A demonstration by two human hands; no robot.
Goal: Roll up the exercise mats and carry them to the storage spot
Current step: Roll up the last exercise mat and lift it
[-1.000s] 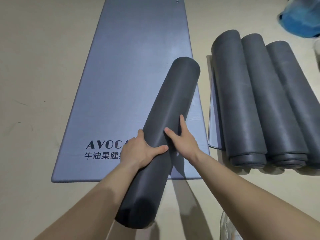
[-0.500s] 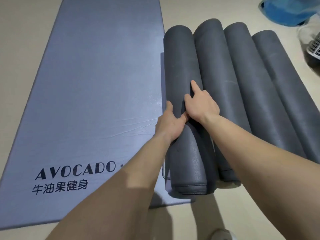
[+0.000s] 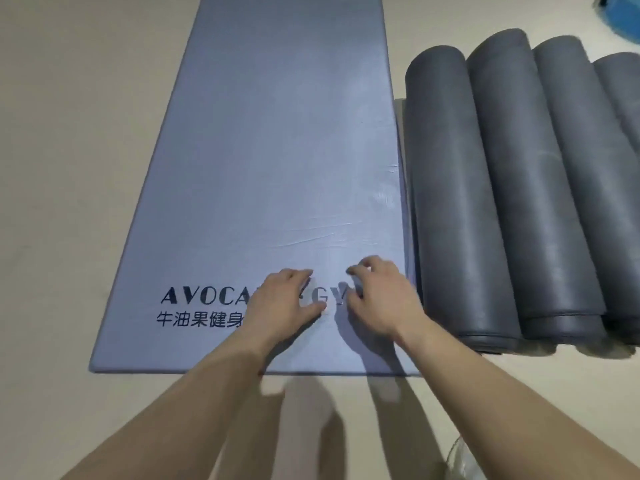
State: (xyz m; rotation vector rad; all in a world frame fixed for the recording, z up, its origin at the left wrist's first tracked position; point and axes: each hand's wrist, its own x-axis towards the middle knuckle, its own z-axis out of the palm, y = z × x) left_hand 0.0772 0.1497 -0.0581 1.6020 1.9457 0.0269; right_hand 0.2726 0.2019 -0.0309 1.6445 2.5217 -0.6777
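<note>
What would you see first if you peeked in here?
A big flat blue-grey mat lies spread out on the floor in the middle, with black writing near its close end. To its right, four dark rolled mats lie side by side. The left hand and the right hand are over the writing, holding nothing.

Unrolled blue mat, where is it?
In head view the unrolled blue mat lies centre-left, rolled mats along its right edge, left hand and right hand at its near end.
</note>
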